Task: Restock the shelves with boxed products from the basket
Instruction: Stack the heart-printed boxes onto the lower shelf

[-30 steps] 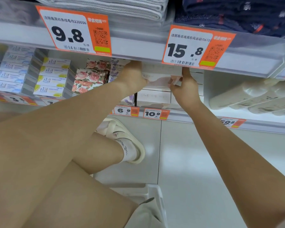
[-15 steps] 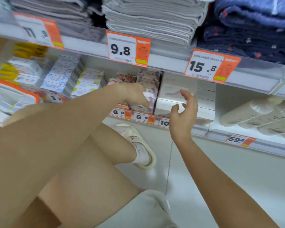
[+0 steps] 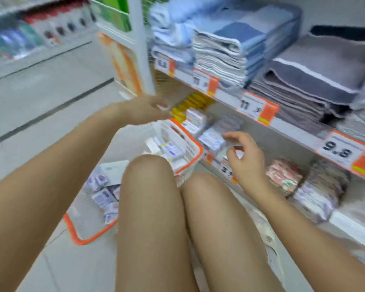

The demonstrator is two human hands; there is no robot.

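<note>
Left hand: your left hand (image 3: 144, 111) hangs above the far rim of the basket, fingers loosely extended, gripping nothing.
Right hand: your right hand (image 3: 243, 157) is raised in front of the lower shelf, fingers loosely curled and empty, fingertips just beside the stacked white-and-blue boxes there.
Basket: white basket with orange rim (image 3: 77, 232) sits on the floor tiles left of your knees, partly hidden behind your left thigh.
Boxed products: small white-and-blue boxes (image 3: 171, 151) lie loose in the basket's far end; more of them (image 3: 102, 194) lie nearer you.
Lower shelf: white-and-blue box stacks (image 3: 211, 139), yellow packs (image 3: 190, 105) behind them, floral packets (image 3: 283, 175) to the right.
Upper shelf: folded towels, blue and white (image 3: 226, 47), grey (image 3: 316, 81).
Price tags: orange-and-white tags read 9.8 (image 3: 343, 152) and 11 (image 3: 256, 108); decimals after the 11 are blurred.
Image quality: heavy motion blur, box print unreadable.
</note>
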